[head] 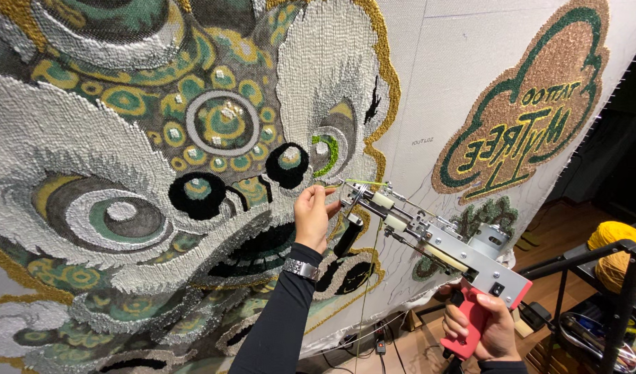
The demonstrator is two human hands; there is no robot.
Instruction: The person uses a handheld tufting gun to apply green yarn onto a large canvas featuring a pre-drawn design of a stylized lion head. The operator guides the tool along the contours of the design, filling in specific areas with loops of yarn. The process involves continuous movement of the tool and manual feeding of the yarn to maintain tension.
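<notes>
Item: silver metal tufting gun with red grip (429, 235), which we steadied at the white tufted lion-face cloth (89, 138); right hand (481, 325) closed round grip, left hand (311, 215) pinching green yarn (363, 182) at needle.

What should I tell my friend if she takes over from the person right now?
Left hand: fingers pinch the light green yarn at the tufting gun tip, against the cloth.
Right hand: wrapped round the gun's red handle, low on the right.
Done: most of the big green, white and gold face design is tufted, and the small tree-shaped patch.
Left: bare outlined cloth beside the gun. A yellow yarn ball sits on the black rack.
</notes>
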